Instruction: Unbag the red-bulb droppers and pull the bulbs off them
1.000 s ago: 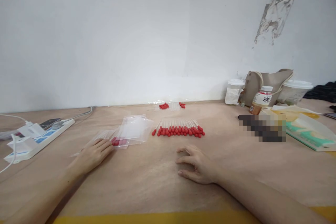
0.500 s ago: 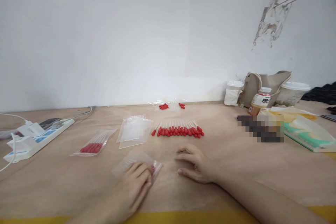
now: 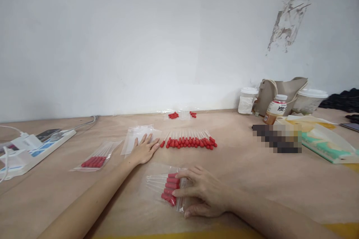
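Observation:
My left hand (image 3: 145,149) lies with spread fingers on the right side of a stack of clear zip bags (image 3: 130,140). Close to its fingertips is a row of droppers (image 3: 190,142) with red bulbs and thin clear tubes. Nearer me, a clear zip bag of droppers (image 3: 168,186) lies flat, bulbs towards the right. My right hand (image 3: 202,192) rests over that bag's right end, fingers apart and touching the plastic. Farther left lies another bag of droppers (image 3: 97,158), its bulbs pointing towards me.
Against the wall sit bags of loose red bulbs (image 3: 174,115). A power strip (image 3: 53,143) with cables occupies the left. On the right are a lidded cup (image 3: 248,101), a drink bottle (image 3: 276,109), a grey bag (image 3: 263,99) and a tissue pack (image 3: 331,145).
My left hand has let go of the filled bag and reached forward onto the bag stack. My right hand has come down onto the filled bag, which now lies further right.

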{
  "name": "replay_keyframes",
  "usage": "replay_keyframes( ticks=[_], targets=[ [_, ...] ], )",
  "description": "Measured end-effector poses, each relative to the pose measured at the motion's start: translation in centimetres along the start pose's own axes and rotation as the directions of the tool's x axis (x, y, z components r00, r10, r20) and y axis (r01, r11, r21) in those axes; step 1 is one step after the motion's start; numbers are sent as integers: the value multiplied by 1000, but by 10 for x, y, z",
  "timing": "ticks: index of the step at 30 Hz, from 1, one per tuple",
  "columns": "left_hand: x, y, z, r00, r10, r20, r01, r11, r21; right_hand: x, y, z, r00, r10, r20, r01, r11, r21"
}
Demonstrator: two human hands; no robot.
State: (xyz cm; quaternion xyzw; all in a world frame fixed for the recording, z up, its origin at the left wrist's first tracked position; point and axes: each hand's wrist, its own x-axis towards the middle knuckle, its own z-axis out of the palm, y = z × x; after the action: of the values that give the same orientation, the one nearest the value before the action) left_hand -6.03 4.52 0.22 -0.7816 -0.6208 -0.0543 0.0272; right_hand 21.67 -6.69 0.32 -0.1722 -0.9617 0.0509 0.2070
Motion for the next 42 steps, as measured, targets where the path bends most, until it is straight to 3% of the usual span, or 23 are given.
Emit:
replay_keyframes(
  ticks=[4,7,9,10,11,13,15,16,17,20,26,33,39,42],
  targets=[
    [-4,-19,1,999,-44,25,43,999,25,0,1,-2,1000,2,24,-1,1000,-24],
    [-18,-19,-10,998,-51,-47,52,998,38,-3,6,-2,1000,8,20,-8,1000,0],
    [-33,-7,-22,990,58,-131,-56,998,17,-7,11,-1,998,55,0,-55,998,7],
    [-42,3,-29,974,181,-139,-184,983,-13,-9,14,0,995,94,-25,-94,996,4],
    [-52,13,-34,937,334,-103,-341,937,-69,-11,17,1,988,140,-59,-140,990,-2],
    [-69,36,-42,799,602,-8,-587,776,-229,-14,24,3,960,238,-145,-241,971,3],
    [-83,55,-42,677,734,61,-679,654,-335,-16,29,6,917,324,-233,-323,945,45],
    [-88,63,-40,662,746,74,-680,639,-360,-16,31,8,896,358,-265,-350,934,76],
    [-91,69,-36,673,736,76,-666,648,-370,-16,32,9,877,384,-288,-369,923,107],
    [-95,80,-22,767,641,32,-587,720,-371,-14,33,13,850,424,-314,-387,905,175],
    [-90,93,-5,880,475,-13,-444,812,-379,-12,27,12,839,501,-211,-454,859,237],
    [-88,97,-2,900,436,-23,-402,809,-429,-1,16,9,677,724,-132,-690,687,227],
    [-87,99,-8,925,380,16,-327,817,-475,1,10,11,667,739,-99,-707,669,228],
    [-85,99,-7,925,378,-24,-343,809,-477,2,8,10,625,776,-84,-738,623,260]
  ],
)
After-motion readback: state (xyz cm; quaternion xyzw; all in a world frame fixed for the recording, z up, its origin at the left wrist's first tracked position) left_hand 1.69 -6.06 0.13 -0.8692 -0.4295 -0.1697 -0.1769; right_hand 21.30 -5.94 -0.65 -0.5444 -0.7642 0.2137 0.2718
